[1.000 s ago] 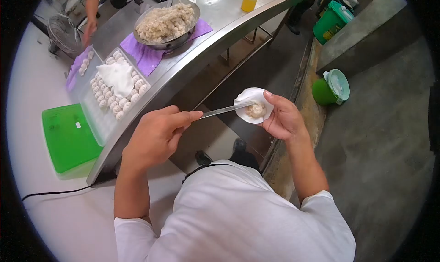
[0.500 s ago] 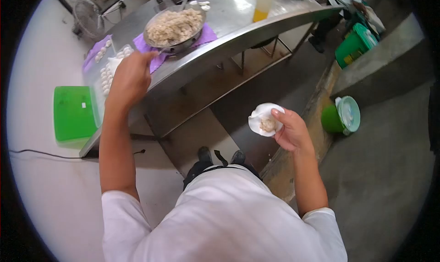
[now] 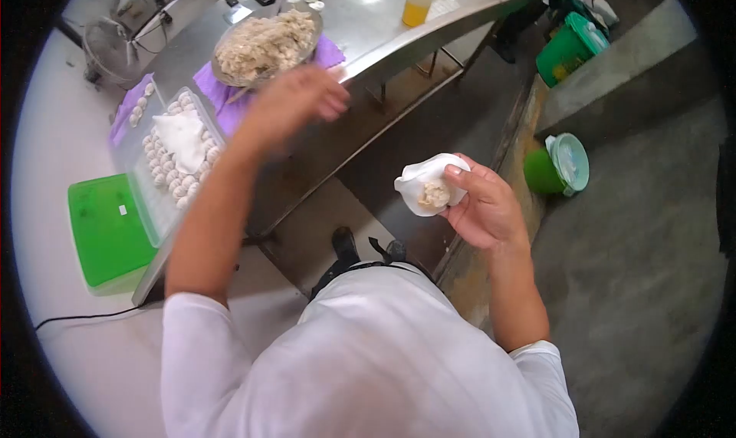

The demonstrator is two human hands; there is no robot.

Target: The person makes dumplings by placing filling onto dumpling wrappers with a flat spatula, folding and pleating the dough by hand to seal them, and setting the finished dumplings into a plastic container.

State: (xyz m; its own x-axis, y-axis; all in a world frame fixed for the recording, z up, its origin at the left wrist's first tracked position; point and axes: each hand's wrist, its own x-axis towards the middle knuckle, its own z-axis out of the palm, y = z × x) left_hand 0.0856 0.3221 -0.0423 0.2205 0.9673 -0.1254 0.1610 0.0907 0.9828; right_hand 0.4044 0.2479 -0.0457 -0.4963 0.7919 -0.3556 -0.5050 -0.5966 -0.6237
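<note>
My left hand [image 3: 295, 100], somewhat blurred, is in front of the near edge of a metal bowl [image 3: 218, 68] heaped with pale filling [image 3: 264, 45]. Its fingers look apart, and I see nothing in them. Lower and to the right, my right hand [image 3: 484, 204] holds a round white wrapper [image 3: 418, 173], thumb on top. A lump of filling [image 3: 435, 195] sits on that wrapper. Part of a thin flat tool [image 3: 240, 93] shows beside the bowl, partly hidden by my left hand and wrist.
A clear tray [image 3: 144, 200] of several pleated dumplings [image 3: 159, 162] and a white cloth-like sheet [image 3: 182, 137] lies left on the metal table [image 3: 368, 35]. Nearby are a green lid [image 3: 107, 227], purple cloth [image 3: 330, 52] and yellow-liquid bottle [image 3: 416, 12]. Green buckets [image 3: 543, 171] stand right.
My left hand has left the wrapper, let go of the flat tool by the bowl, and moved back rightward. My right hand still holds the filled wrapper, now slightly more folded.
</note>
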